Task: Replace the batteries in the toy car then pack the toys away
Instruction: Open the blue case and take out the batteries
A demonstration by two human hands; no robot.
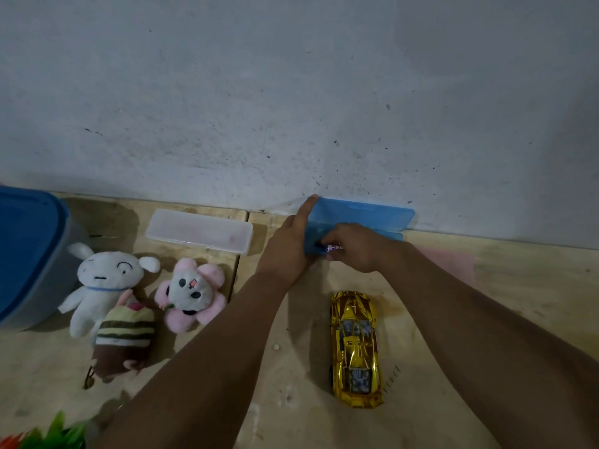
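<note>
A gold toy car (355, 348) lies on the wooden table, nose toward the wall. Behind it a flat blue case (363, 218) stands open against the wall. My left hand (288, 244) holds the case's left end, with its index finger up along the raised lid. My right hand (353, 246) is at the case's base and pinches a small battery (332, 247) with a purple and white label. Three plush toys lie at the left: a white one (97, 286), a pink flower one (191, 293) and a striped brown one (124, 338).
A clear plastic case (199, 231) lies shut near the wall. A large blue-lidded tub (29, 254) stands at the far left. A pink sheet (453, 264) lies right of my right arm. Green leaves (55, 432) show at the bottom left corner.
</note>
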